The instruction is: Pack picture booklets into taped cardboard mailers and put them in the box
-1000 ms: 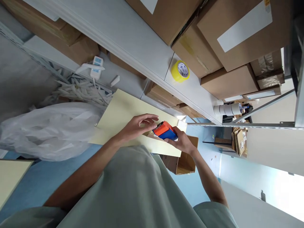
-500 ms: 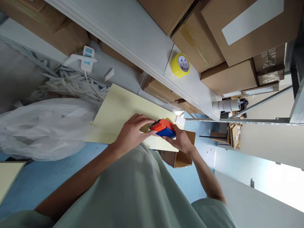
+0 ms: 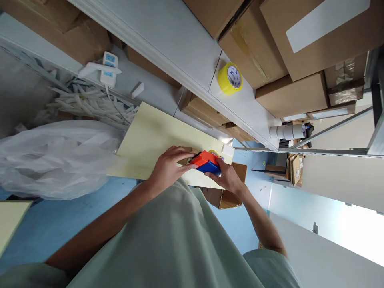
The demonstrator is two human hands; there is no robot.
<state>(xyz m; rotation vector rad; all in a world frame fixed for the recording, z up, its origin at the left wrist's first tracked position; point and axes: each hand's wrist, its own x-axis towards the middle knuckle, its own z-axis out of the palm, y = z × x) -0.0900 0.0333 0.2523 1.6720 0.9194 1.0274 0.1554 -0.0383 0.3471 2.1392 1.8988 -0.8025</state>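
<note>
My right hand [image 3: 227,179] is wrapped round an orange and blue tape dispenser [image 3: 206,162] over a pale yellow table [image 3: 150,140]. My left hand [image 3: 168,168] is curled beside it, fingertips touching the dispenser's front end and a small brown cardboard piece [image 3: 183,161] under it. What the fingertips pinch is too small to make out. A small white block [image 3: 227,151] lies at the table's far corner, just past the dispenser.
A yellow tape roll [image 3: 229,78] sits on a grey shelf [image 3: 180,44] among brown cartons [image 3: 288,96]. An open cardboard box [image 3: 228,194] stands on the blue floor below the table. A big clear plastic bag [image 3: 54,158] lies at left, white strips and a power strip [image 3: 106,70] behind it.
My left hand went from open fingers above the table to curled against the dispenser's front. The view shifted slightly; the dispenser stayed in my right hand.
</note>
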